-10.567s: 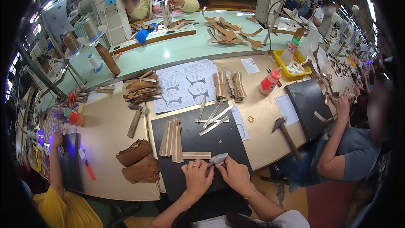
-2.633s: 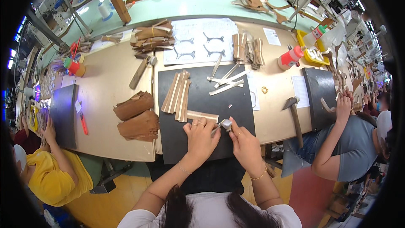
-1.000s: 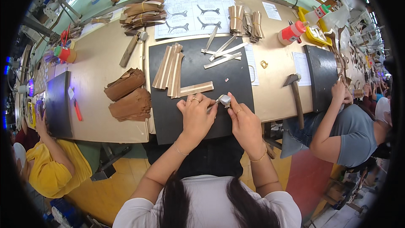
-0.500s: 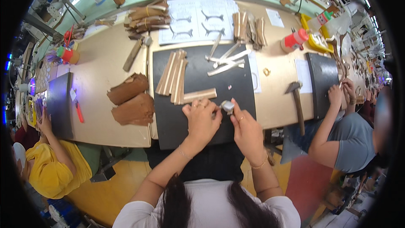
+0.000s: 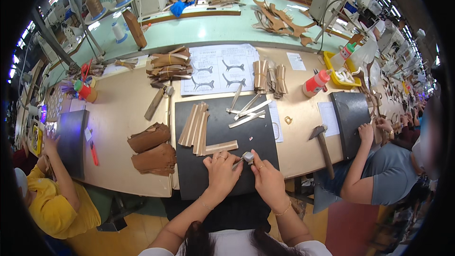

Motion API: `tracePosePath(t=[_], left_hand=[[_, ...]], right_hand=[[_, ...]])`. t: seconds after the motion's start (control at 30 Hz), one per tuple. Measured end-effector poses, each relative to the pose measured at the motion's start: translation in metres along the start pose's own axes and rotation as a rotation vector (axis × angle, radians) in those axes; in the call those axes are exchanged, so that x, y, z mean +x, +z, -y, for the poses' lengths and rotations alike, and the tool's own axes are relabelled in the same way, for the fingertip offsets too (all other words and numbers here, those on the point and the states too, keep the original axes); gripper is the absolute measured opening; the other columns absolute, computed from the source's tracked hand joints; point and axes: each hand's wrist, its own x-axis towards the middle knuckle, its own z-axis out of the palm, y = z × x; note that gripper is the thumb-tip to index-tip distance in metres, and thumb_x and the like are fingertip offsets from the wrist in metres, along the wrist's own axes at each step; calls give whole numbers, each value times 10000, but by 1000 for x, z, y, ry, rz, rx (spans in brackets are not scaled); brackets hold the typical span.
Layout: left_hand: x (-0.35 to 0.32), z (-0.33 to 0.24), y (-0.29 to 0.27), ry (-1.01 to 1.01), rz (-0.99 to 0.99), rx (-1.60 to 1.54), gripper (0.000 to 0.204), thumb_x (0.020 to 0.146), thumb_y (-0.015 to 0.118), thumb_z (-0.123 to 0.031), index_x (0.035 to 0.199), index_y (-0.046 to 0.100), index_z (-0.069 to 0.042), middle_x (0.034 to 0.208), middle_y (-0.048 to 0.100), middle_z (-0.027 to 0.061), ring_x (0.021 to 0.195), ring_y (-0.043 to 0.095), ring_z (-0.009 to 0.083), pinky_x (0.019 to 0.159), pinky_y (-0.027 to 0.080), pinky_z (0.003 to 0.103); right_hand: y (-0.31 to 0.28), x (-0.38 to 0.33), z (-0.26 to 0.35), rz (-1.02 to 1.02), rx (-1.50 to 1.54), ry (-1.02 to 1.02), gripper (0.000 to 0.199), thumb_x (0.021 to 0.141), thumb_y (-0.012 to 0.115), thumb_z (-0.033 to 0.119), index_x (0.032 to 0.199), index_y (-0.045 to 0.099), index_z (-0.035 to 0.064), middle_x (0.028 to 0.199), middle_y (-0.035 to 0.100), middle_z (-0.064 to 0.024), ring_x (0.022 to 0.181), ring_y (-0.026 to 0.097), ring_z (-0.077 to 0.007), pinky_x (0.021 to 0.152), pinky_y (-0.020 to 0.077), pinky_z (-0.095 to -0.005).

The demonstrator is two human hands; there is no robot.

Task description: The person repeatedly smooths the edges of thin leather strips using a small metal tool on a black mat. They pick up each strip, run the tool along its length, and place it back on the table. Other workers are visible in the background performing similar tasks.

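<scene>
Left hand (image 5: 222, 170) and right hand (image 5: 268, 176) are pinching a small silver-grey piece (image 5: 248, 157) above a flat black board (image 5: 222, 130).
Likely light, it is inviting edge holds.

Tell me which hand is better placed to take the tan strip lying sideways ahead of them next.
Probably the left hand: it sits just below the tan strip. The right hand lies farther right. Both seem occupied with the small grey item, though.

Over the matt black board (image 5: 218, 125), a silvery piece (image 5: 248, 157) looks glossy. Right of the board, a hammer handle (image 5: 325, 154) looks wooden.
</scene>
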Motion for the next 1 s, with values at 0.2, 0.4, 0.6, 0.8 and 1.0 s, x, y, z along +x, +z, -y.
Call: tracePosePath(t=[0.2,0.4,0.6,0.8,1.0], left_hand=[[-1,0,-1,20,2,16,156,826,798,-235,921,748,-122,952,627,13,1003,563,219,855,307,428],[-3,1,0,38,-41,15,145,822,805,-225,910,750,-125,935,626,8,977,560,214,834,312,417],[-2,1,0,44,-43,15,134,828,802,-224,898,747,-124,909,625,11,959,563,221,828,316,409],[-1,2,2,43,-39,21,133,829,801,-224,892,745,-120,911,634,21,972,570,230,830,318,414],[-1,3,1,31,-13,-4,137,824,805,-224,885,751,-114,910,640,22,976,577,232,843,319,418]], right_hand=[[2,0,-2,-30,-11,-37,463,1008,614,175,1466,566,126,870,620,-114,718,656,-332,650,534,-427],[3,-1,-2,-5,-8,-17,469,1007,611,163,1471,556,119,880,623,-125,741,653,-351,667,530,-443],[-1,0,-1,7,6,-9,475,1007,607,150,1476,548,115,898,632,-135,770,651,-365,682,525,-447],[2,0,-2,-32,-16,-36,451,1009,610,170,1456,573,118,867,622,-117,726,655,-338,649,534,-432],[2,0,-4,-40,14,-43,447,1015,606,176,1457,570,124,866,616,-124,736,649,-346,659,528,-438]])
